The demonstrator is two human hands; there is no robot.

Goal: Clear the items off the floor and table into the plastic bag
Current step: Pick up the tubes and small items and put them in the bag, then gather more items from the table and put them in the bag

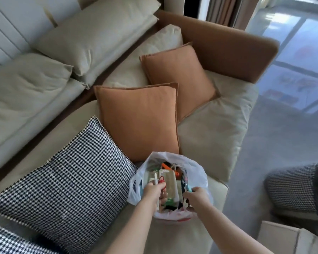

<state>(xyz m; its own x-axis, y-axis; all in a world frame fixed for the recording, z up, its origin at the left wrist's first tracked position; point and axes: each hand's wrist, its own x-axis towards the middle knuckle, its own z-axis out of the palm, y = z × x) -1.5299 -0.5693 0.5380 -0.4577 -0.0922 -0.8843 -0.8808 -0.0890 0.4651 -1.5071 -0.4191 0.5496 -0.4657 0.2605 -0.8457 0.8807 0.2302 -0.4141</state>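
Observation:
A white plastic bag (196,168) stands open on the front edge of the beige sofa seat (215,136). It is full of several small items, among them a beige rectangular piece (170,180) and an orange one (177,174). My left hand (153,189) reaches into the bag's left side, its fingers curled round a small item with a red part (162,181). At the bag's right side my right hand (195,196) pinches a small teal and dark item (185,186). What lies deeper in the bag is hidden.
Two orange cushions (140,120) and a black-and-white houndstooth cushion (66,173) lie on the sofa beside the bag. A houndstooth stool (292,189) stands on the grey floor (264,140) at right. A pale box corner (292,239) shows bottom right.

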